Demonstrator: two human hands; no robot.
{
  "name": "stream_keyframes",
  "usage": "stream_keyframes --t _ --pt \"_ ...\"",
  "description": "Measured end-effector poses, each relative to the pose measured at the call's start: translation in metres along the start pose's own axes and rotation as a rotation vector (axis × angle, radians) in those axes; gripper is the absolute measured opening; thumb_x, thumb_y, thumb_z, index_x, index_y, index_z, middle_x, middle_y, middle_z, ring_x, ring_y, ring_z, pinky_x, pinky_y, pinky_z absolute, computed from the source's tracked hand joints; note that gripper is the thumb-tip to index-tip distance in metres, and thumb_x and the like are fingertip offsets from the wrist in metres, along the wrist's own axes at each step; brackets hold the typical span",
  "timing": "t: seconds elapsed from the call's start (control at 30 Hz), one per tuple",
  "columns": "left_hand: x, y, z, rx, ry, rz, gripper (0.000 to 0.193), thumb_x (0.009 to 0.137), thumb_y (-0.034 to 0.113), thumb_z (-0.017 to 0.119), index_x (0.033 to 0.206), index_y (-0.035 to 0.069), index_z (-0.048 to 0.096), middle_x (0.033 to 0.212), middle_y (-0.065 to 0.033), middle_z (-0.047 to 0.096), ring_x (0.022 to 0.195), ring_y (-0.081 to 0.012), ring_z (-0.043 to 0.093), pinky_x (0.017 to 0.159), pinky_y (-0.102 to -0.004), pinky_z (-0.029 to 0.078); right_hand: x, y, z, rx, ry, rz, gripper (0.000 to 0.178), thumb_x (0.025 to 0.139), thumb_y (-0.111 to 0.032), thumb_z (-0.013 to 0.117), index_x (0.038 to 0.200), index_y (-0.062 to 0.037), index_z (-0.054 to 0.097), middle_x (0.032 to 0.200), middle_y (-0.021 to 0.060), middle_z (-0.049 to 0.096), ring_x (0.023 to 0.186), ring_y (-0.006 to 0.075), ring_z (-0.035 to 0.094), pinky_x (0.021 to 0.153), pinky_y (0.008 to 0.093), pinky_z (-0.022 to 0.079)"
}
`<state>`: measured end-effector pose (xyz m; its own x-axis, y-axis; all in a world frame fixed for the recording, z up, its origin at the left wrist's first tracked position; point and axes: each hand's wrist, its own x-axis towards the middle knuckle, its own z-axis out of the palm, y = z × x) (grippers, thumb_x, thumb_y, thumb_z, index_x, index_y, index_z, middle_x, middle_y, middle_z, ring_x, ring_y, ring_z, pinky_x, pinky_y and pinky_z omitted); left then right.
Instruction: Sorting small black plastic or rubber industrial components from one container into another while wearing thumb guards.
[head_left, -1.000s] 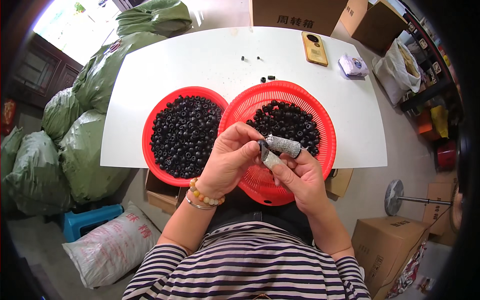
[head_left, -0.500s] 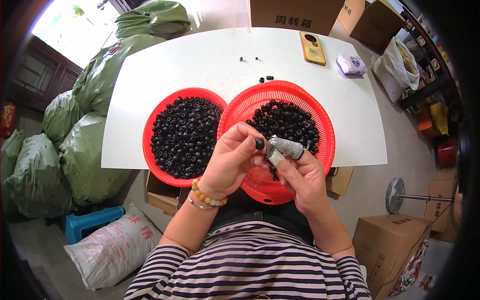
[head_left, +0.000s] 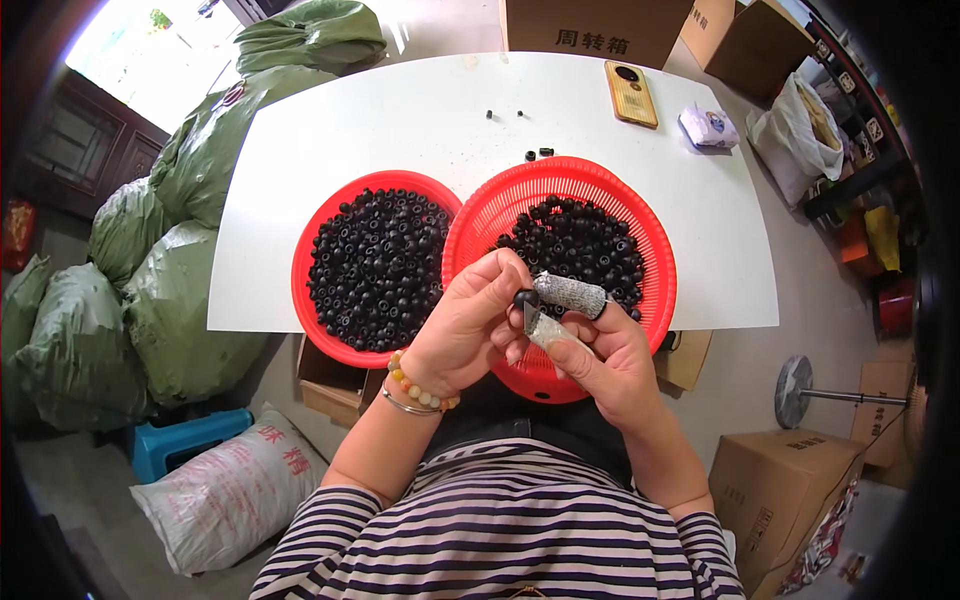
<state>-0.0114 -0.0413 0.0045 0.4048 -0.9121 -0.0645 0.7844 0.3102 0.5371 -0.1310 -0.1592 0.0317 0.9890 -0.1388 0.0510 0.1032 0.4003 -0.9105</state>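
Observation:
Between thumb and fingertips, my left hand [head_left: 460,325] pinches a small round black plastic piece [head_left: 525,298]. My right hand [head_left: 618,358] grips a small knife [head_left: 550,333] with a pale wrapped handle; its short blade touches or lies right beside the piece. A grey speckled finger sleeve [head_left: 572,294] covers my right index finger. Both hands are over the near side of a red slotted basket [head_left: 660,235], which holds many black pieces [head_left: 575,245]. To its left, a red basin [head_left: 303,315] is filled with similar hollow black pieces [head_left: 375,270].
On the white table [head_left: 390,110] lie a few loose black bits [head_left: 531,156], a yellow phone [head_left: 630,95] and a tissue pack [head_left: 708,128]. Green sacks [head_left: 180,310] crowd the left side. Cardboard boxes [head_left: 785,490] and a fan stand [head_left: 795,392] are at the right.
The knife blade has swung to the black piece, and my hands have come closer together. The piece has dipped slightly. The whole view has shifted a little.

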Motion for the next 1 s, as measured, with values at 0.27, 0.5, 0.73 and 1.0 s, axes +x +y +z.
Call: stream_keyframes --t 0.27,0.5,0.73,1.0 --pt "-0.001 0.004 -0.002 -0.031 -0.012 -0.122 0.021 0.088 0.028 0.047 0.083 0.008 0.046 0.061 0.0016 0.046 0.042 -0.0013 0.038 0.039 -0.0164 0.042 0.0 -0.002 0.0 -0.031 -0.027 -0.009 0.035 0.085 -0.004 0.051 0.118 0.003 0.042 0.109 0.0119 0.055 0.101 0.0156 0.052 0.09 0.0278 0.039" --pt "0.0 0.005 -0.001 -0.046 -0.008 -0.173 0.02 0.088 0.026 0.047 0.081 0.008 0.045 0.061 0.0016 0.044 0.041 -0.0004 0.037 0.038 -0.0158 0.042 -0.001 -0.002 -0.001 -0.06 0.023 0.0 0.03 0.085 -0.006 0.05 0.113 0.0035 0.047 0.105 0.0105 0.057 0.099 0.0142 0.053 0.088 0.0269 0.039" --pt "0.003 0.003 0.004 -0.097 -0.009 -0.173 0.021 0.09 0.025 0.042 0.079 0.007 0.042 0.06 0.0015 0.042 0.04 0.0004 0.032 0.036 -0.015 0.037 -0.002 0.004 -0.009 -0.024 0.152 0.008 0.029 0.085 -0.006 0.05 0.113 0.0007 0.048 0.095 0.0052 0.058 0.082 0.0066 0.053 0.072 0.02 0.042" --pt "0.0 0.013 0.001 -0.064 0.04 -0.101 0.025 0.092 0.028 0.038 0.079 0.007 0.041 0.064 0.0017 0.038 0.045 -0.0005 0.03 0.037 -0.0145 0.034 0.002 0.009 -0.016 0.056 0.373 0.094 0.018 0.086 -0.016 0.052 0.1 -0.0045 0.052 0.066 -0.0038 0.048 0.056 0.0014 0.04 0.048 0.0134 0.029"
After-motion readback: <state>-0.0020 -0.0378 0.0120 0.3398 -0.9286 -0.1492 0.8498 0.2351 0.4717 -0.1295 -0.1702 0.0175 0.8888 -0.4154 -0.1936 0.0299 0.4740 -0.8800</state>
